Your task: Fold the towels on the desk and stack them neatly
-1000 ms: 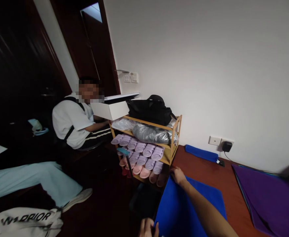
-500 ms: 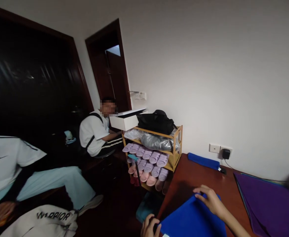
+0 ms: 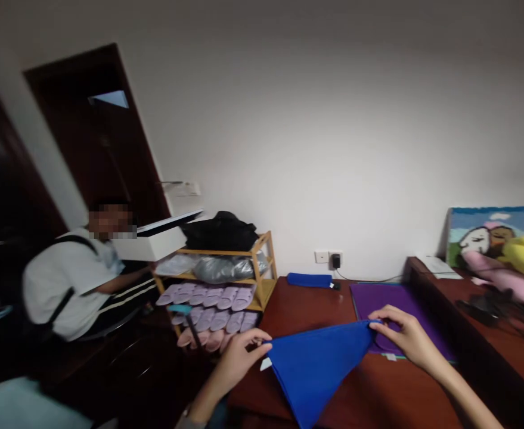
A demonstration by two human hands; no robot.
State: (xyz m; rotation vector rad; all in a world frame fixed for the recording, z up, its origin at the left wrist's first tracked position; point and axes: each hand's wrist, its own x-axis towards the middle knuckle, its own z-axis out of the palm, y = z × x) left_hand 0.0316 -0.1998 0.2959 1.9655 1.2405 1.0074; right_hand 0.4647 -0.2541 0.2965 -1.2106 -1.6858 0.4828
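Observation:
A blue cloth [image 3: 318, 369] with a small white tag hangs stretched between my two hands, narrowing to a point at the bottom. My left hand [image 3: 246, 351] pinches its left upper corner, beside the tag. At the right upper corner, my right hand [image 3: 400, 330] grips the cloth between thumb and fingers. Beneath it lies the reddish-brown tabletop [image 3: 262, 390]. Behind my right hand a purple cloth [image 3: 389, 304] rests flat on the table, with other cloth edges showing under it. A rolled or folded blue cloth [image 3: 309, 280] lies against the wall.
A wooden rack [image 3: 268, 286] left of the table holds lilac and pink slippers [image 3: 217, 298], a black bag [image 3: 220, 231] and a white box [image 3: 154, 241]. A seated person [image 3: 69, 280] is at the left. Plush toys [image 3: 507, 283] and a painting [image 3: 489, 229] stand on the right ledge.
The view has turned right, bringing the painting and toys in. The blue cloth, spread low over the table before, is now lifted and pulled taut by its upper corners.

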